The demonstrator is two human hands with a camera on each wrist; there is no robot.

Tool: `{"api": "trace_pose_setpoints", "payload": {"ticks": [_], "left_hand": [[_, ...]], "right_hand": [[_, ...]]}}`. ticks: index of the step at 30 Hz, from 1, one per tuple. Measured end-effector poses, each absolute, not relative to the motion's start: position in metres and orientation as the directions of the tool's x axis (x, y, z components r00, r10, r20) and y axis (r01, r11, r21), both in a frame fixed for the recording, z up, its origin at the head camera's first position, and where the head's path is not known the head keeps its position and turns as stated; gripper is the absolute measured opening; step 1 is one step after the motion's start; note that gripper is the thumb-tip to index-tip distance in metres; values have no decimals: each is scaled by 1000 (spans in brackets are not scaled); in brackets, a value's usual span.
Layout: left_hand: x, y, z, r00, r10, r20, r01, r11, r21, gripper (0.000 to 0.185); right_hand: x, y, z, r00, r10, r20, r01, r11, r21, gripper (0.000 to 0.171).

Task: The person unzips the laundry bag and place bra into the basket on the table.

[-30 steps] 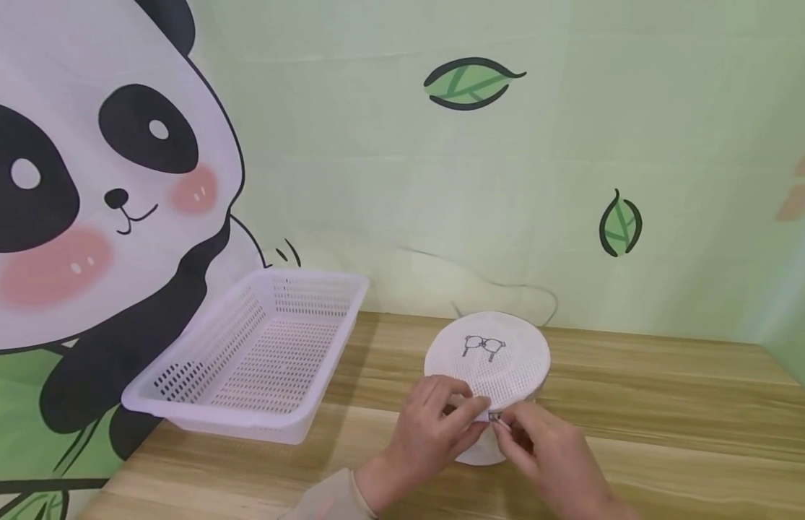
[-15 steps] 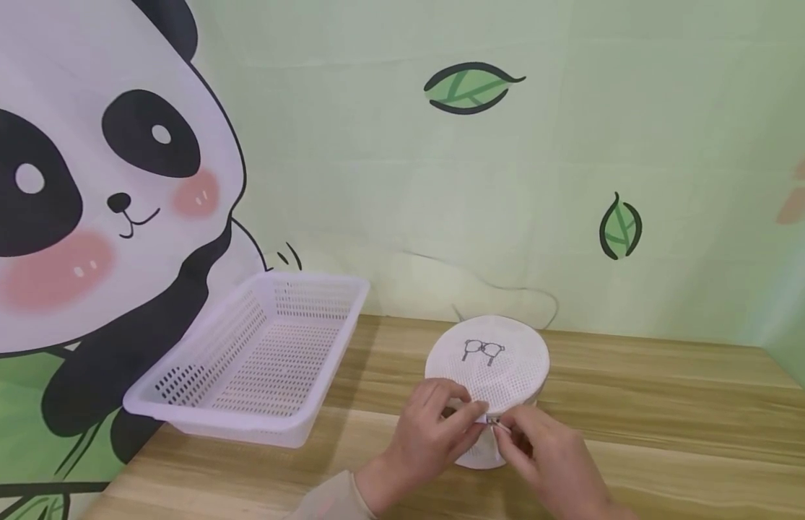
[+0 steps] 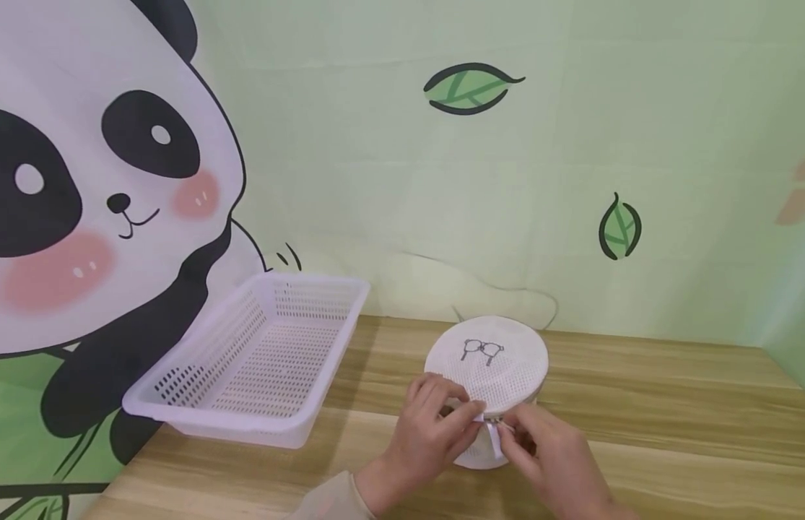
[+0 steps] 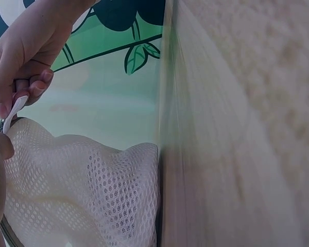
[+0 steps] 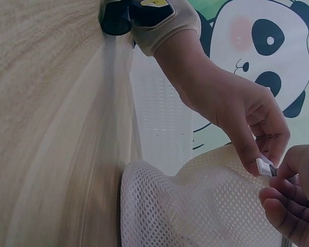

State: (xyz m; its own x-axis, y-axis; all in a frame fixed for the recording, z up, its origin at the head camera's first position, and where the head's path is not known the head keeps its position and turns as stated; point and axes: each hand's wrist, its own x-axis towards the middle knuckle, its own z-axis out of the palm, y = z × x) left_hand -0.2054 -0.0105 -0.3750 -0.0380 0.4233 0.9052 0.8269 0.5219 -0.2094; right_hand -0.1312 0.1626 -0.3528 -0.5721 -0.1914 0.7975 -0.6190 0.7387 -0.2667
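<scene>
Here, round white mesh laundry pouch (image 3: 486,368) on wooden worktop (image 3: 636,419), beside white perforated plastic basket (image 3: 259,361); left hand (image 3: 428,433) pinching rim for steadiness, right hand (image 3: 551,455) gripping white zipper tab (image 3: 492,435).

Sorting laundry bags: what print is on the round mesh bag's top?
A small dark eyeglasses outline on the white mesh bag; head view.

The left hand (image 3: 434,426) reaches in from about seven o'clock, forearm sleeved in beige to the wrist, fingers curled and thumb meeting forefinger in a pinch at its two o'clock tip. The right hand (image 3: 551,451) comes up from five o'clock, bare at the wrist, its fingers (image 5: 280,203) bent inward and pinching too (knuckles stacked, as the right wrist view shows). Both sets of fingertips meet, nearly touching, at the centre between the hands.
</scene>
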Motion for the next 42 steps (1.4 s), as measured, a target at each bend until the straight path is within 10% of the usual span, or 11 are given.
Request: {"api": "trace_pose_setpoints", "payload": {"ticks": [42], "left_hand": [[-208, -10, -377, -14, 417, 909, 813, 534, -233, 22]], "right_hand": [[-132, 165, -352, -575, -148, 804, -608, 735, -300, 32]]}}
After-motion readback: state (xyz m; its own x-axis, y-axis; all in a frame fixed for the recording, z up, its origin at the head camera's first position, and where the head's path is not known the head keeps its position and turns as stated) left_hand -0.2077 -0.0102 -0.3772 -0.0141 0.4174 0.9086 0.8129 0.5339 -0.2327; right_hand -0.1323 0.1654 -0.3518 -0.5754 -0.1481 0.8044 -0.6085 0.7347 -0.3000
